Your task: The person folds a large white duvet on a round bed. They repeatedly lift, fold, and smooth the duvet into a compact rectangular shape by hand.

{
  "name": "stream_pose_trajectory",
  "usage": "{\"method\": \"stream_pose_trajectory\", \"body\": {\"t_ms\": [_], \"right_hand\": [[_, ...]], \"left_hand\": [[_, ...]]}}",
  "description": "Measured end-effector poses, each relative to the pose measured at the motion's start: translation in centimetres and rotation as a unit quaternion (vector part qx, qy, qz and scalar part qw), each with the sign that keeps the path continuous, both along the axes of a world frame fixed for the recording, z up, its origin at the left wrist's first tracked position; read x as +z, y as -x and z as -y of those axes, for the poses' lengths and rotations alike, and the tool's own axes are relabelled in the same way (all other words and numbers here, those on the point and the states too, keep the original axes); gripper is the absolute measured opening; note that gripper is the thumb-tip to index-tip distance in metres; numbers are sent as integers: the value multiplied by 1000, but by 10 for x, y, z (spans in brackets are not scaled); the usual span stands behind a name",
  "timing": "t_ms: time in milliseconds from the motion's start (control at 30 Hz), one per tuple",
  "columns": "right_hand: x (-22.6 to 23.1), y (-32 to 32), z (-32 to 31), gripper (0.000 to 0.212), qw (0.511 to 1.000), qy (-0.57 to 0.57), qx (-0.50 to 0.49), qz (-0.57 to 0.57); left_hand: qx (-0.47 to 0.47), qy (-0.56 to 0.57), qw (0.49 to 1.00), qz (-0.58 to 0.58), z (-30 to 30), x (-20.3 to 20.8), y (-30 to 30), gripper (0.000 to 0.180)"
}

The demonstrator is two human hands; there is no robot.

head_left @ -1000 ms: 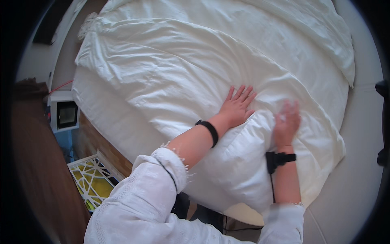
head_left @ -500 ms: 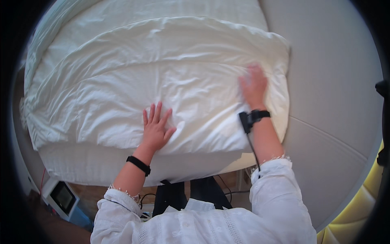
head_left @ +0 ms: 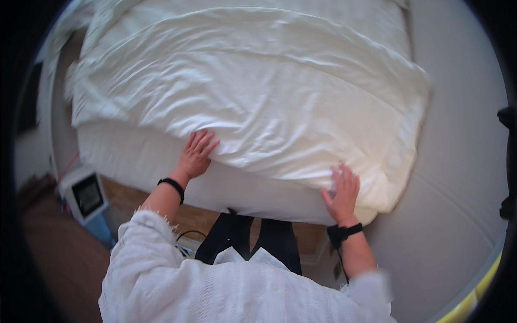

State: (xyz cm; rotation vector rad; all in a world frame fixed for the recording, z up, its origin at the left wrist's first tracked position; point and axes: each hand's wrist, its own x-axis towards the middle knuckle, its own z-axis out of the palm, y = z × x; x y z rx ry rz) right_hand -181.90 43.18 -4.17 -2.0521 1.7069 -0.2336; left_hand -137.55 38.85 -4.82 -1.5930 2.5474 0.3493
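Observation:
A rumpled white quilt [head_left: 269,102] lies over the bed, and its near edge runs slantwise across a mattress [head_left: 258,194] with a pale sheet. My left hand [head_left: 198,153] touches the quilt's near edge left of the middle, fingers stretched out over the cloth. Near the quilt's right corner, my right hand [head_left: 343,191] rests on the same edge with its fingers spread. Neither hand grips the cloth. A dark band sits on each wrist, and a cable runs from the right one.
A grey padded headboard or panel [head_left: 458,145] borders the bed on the right. At the lower left stands a white device with a dark screen [head_left: 88,195] on a blue part, beside something brown [head_left: 59,253]. Wooden floor [head_left: 188,216] shows below the mattress.
My right hand has come back toward me from farther up the quilt to its near edge. My left hand has shifted to the edge. The view has swung, and more of the mattress side shows.

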Motion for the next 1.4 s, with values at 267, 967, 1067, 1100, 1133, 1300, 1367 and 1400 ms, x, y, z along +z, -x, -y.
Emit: {"method": "stream_pose_trajectory", "body": {"t_ms": [267,967,1067,1100,1133,1300,1367,1400], "right_hand": [[-14,-111,35,48,986,12,165,26],[16,-238,24,20,987,-49,141,-52],[11,-305,30,25,993,-10,117,-11],[7,-325,33,26,994,-17,104,-13],[3,-343,35,26,996,-24,89,-17],[2,-425,50,32,992,-63,101,41],[8,-473,66,35,990,-22,128,59],[12,-499,75,37,988,3,138,63]], "left_hand": [[320,21,932,170,19,5,-89,74],[251,-98,943,-195,-41,0,-210,48],[305,-88,923,-215,-41,15,-242,46],[318,-64,918,-226,-38,20,-257,45],[330,-71,920,-201,-35,25,-274,45],[374,-22,924,-79,-33,43,-386,42],[379,22,925,7,-23,40,-444,42],[378,46,924,49,-17,36,-474,42]]}}
